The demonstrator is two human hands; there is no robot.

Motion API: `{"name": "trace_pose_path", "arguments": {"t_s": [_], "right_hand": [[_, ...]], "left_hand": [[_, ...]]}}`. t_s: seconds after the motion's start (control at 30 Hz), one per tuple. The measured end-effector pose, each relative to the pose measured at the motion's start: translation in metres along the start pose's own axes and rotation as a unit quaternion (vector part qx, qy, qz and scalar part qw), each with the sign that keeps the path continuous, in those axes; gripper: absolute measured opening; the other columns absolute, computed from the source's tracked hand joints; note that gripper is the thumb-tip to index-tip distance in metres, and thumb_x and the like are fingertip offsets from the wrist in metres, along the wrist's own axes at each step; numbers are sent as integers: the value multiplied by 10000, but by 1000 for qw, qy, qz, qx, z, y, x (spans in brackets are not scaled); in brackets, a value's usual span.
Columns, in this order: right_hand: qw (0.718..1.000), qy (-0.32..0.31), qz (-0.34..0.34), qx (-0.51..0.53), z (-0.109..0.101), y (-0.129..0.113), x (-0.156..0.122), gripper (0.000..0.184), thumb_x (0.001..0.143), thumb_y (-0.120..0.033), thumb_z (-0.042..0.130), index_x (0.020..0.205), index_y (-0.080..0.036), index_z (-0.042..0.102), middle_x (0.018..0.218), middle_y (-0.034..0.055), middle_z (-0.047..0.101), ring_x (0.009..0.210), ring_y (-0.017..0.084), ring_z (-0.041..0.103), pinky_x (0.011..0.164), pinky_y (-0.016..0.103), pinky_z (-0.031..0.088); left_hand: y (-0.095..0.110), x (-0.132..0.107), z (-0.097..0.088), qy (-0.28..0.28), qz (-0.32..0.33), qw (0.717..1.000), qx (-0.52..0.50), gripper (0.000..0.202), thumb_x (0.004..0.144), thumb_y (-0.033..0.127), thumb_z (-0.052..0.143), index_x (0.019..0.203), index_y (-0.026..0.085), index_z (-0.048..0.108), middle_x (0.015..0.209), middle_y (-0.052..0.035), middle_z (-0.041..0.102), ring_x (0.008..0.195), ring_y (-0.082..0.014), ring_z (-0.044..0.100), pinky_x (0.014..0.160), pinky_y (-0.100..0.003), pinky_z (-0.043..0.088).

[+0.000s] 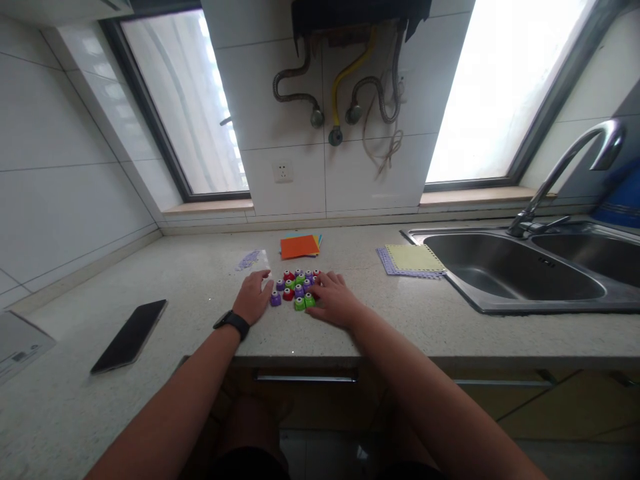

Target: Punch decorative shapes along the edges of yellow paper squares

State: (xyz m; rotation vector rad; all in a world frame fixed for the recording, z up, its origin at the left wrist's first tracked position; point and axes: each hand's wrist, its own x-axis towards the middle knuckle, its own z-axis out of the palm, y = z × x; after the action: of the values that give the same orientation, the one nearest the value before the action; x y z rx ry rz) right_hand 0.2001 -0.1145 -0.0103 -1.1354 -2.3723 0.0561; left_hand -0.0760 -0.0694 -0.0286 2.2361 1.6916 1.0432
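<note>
Several small craft punches with white round tops stand bunched on the counter (360, 333) between my hands; they are purple, green and red. My left hand (253, 297), with a black watch at the wrist, rests at the left side of the bunch, fingers apart, beside a purple punch (275, 299). On the other side, my right hand (337, 300) lies with spread fingers against the right edge of the bunch. Its thumb is close to a green punch (310, 300), and its fingers partly cover the punches behind. I see nothing gripped in either hand.
Behind the punches lies a stack of coloured paper with an orange sheet (299, 247) on top. Purple-patterned scraps (250, 260) are to its left. Pale yellow and purple sheets (410, 259) lie near the steel sink (480, 308). A dark tablet (130, 335) is at left.
</note>
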Motion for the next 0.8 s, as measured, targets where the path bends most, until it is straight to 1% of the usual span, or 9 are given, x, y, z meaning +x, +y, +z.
{"name": "trace_pose_path", "arguments": {"t_s": [0.1,0.17,0.23,0.3,0.4,0.5,0.63,0.7,0.8], "right_hand": [[1000,1,-10,-2,1,3,2,385,817,-449,768,1124,-223,712,1240,132,576,1130,324,464,1006,502,353],[999,20,-8,27,0,8,3,368,817,-425,783,1127,-240,708,1198,109,589,1110,296,485,1000,465,382],[994,62,14,91,-1,15,5,337,817,-356,798,1121,-247,700,1145,90,609,1087,268,519,982,424,420],[982,104,44,154,-2,22,7,296,823,-266,788,1100,-244,687,1102,76,637,1062,248,559,956,399,451],[969,122,65,206,-2,32,12,266,848,-195,741,1098,-247,665,1093,59,664,990,218,614,900,373,487],[960,144,80,228,-1,39,17,261,868,-180,707,1113,-249,651,1098,48,675,902,185,640,826,335,509],[952,180,107,225,2,52,22,273,894,-169,657,1157,-239,630,1116,52,666,839,160,644,759,309,511],[949,188,112,226,4,57,23,272,881,-135,644,1132,-238,641,1125,51,655,842,156,638,767,306,511],[948,194,109,228,5,61,23,268,852,-99,641,1077,-242,664,1107,42,652,886,164,632,820,314,509]], "left_hand": [[-6,23,1,-2,-51,999,-12,301,967,296,538,1172,124,676,1134,-142,696,1102,-274,634,1062,-477,456],[-7,42,2,-10,-91,996,-21,249,974,308,581,1127,141,685,1130,-118,694,1066,-259,649,1004,-485,500],[-5,61,4,-20,-131,991,-35,304,973,356,626,1209,166,646,1231,-103,660,1073,-246,654,935,-476,547],[-1,78,6,-31,-169,984,-55,364,967,358,641,1279,173,611,1284,-109,633,1076,-251,657,898,-466,572],[7,96,8,-49,-217,971,-88,381,966,351,643,1299,171,600,1294,-112,627,1078,-255,657,892,-466,576],[12,107,11,-64,-251,960,-109,376,967,350,641,1298,175,601,1300,-113,626,1082,-256,656,899,-467,574],[13,117,16,-86,-280,948,-123,377,967,354,641,1296,173,602,1296,-113,627,1081,-255,656,898,-468,574],[11,119,18,-93,-291,944,-127,378,967,356,642,1294,171,603,1293,-112,628,1080,-256,656,896,-468,574],[11,121,21,-97,-304,939,-131,381,965,358,643,1293,170,604,1293,-111,628,1083,-259,655,898,-469,574]]}}
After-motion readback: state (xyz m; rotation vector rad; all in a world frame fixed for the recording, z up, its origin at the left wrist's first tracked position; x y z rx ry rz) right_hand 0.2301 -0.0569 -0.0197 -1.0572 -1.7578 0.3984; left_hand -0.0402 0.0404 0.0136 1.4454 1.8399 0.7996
